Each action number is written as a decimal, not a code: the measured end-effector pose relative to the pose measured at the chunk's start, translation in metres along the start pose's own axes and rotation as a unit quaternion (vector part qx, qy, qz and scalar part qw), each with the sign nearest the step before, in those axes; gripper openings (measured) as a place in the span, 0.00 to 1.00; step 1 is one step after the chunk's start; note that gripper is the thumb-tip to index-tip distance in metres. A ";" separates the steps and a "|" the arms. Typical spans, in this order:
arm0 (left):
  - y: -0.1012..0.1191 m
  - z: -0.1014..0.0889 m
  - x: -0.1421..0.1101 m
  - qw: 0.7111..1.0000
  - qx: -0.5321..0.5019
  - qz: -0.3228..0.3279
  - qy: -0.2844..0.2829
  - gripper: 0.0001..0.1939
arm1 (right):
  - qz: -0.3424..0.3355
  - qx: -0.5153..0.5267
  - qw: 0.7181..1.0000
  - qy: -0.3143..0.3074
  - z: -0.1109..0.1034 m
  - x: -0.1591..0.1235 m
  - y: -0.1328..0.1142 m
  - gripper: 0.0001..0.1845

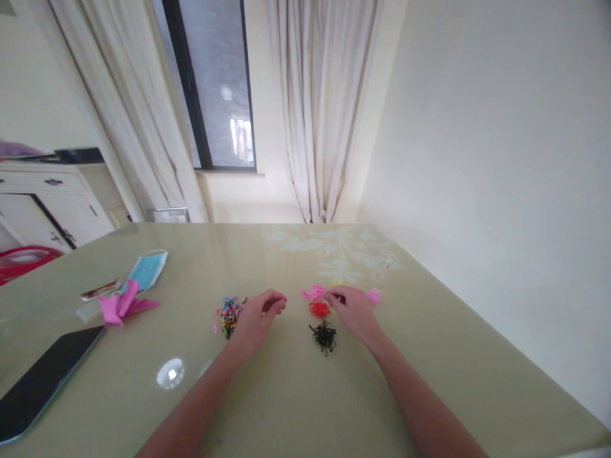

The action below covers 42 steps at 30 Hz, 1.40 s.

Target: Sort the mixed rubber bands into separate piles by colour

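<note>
Left hand (256,316): curled beside the mixed bands (230,314); cannot tell whether it grasps anything.
Right hand (354,310): fingertips bunched beside the pink pile (313,292); hold unclear.
Black pile (324,337): closer than the red pile (319,310) to the table's (296,407) near edge.

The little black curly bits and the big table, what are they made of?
Black curly bits: perhaps rubber or soft plastic, since they bend and curl; finish unclear. Table: glossy top, maybe glass or clear plastic, because it mirrors light.

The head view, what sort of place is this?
Probably a room in a home: long cream fabric curtains flank a dark-framed glass window, and a white two-door cabinet stands beyond the glossy greenish table.
</note>
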<state>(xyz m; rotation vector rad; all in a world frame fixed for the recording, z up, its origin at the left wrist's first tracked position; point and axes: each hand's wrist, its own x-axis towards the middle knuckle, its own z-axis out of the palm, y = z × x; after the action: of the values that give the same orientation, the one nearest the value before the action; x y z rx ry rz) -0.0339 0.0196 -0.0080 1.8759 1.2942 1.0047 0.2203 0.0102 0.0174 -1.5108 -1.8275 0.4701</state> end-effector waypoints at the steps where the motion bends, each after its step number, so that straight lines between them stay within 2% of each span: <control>1: 0.003 0.003 -0.001 0.999 -0.052 -0.001 -0.015 0.14 | -0.019 0.022 1.000 -0.003 0.001 -0.002 -0.005 0.15; 5: 0.015 0.012 -0.006 0.988 -0.146 0.006 -0.042 0.14 | -0.067 0.111 0.991 -0.042 0.010 -0.011 -0.023 0.14; 13: 0.020 0.016 -0.010 0.975 -0.204 0.010 -0.084 0.13 | -0.042 0.137 0.988 -0.056 0.025 -0.015 -0.026 0.07; 18: 0.022 0.015 -0.011 0.974 -0.207 0.011 -0.092 0.14 | -0.015 0.153 0.986 -0.067 0.023 -0.013 -0.025 0.06; 28: 0.028 0.008 -0.011 0.975 -0.195 0.007 -0.106 0.15 | -0.031 0.168 0.982 -0.076 0.021 -0.016 -0.029 0.05; 32: 0.030 0.006 -0.011 0.977 -0.185 0.008 -0.109 0.15 | -0.018 0.204 0.973 -0.103 0.018 -0.016 -0.031 0.07; 35: 0.023 0.000 -0.008 0.990 -0.118 -0.010 -0.077 0.15 | 0.001 0.298 0.946 -0.127 0.007 -0.017 -0.035 0.11; 38: 0.008 -0.006 -0.003 0.999 0.041 0.003 -0.006 0.15 | 0.016 0.413 0.906 -0.096 -0.006 -0.020 -0.040 0.14; 40: -0.004 -0.008 -0.001 0.983 0.179 0.027 0.035 0.18 | 0.022 0.457 0.886 -0.072 -0.012 -0.022 -0.041 0.15; 42: -0.013 -0.008 0.000 0.953 0.298 0.033 0.038 0.20 | 0.024 0.480 0.874 -0.064 -0.015 -0.023 -0.041 0.14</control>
<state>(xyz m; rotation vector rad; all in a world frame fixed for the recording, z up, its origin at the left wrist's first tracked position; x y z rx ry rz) -0.0467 0.0245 -0.0152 2.3521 1.7291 0.7729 0.2041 -0.0243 0.0490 -0.8221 -1.2822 1.2937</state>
